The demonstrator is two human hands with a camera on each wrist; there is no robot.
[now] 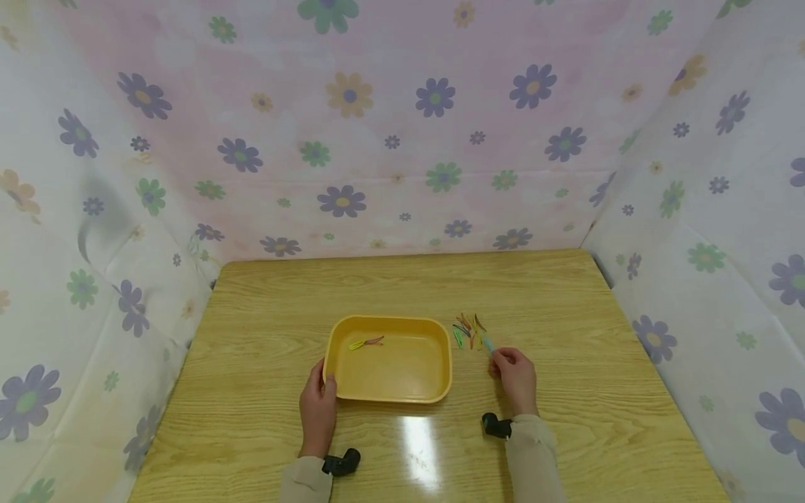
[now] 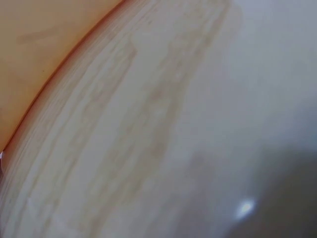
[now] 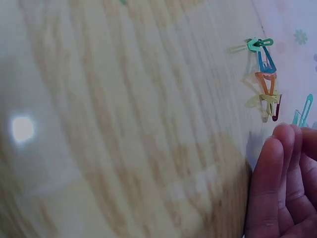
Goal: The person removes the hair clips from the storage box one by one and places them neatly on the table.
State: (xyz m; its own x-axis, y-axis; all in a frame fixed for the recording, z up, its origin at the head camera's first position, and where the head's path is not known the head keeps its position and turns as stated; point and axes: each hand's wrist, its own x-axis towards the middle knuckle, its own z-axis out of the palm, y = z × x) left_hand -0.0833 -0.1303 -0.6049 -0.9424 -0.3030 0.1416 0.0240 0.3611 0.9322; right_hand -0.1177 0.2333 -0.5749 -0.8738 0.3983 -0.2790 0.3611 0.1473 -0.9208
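My left hand grips the left wall of a yellow plastic tray, with the thumb over the rim. Inside the tray lie a yellow hair clip and a reddish one, close together. To the right of the tray my right hand pinches a light teal snap hair clip between thumb and fingertips. That clip stands open in the right wrist view. Just beyond these fingers lies a loose cluster of hair clips, among them a green one, an orange one and a blue one.
The wooden table runs back to a flowered cloth, which also hangs at both sides. A dark wrist camera sits on each wrist. The left wrist view shows only the tray's side and blurred tabletop.
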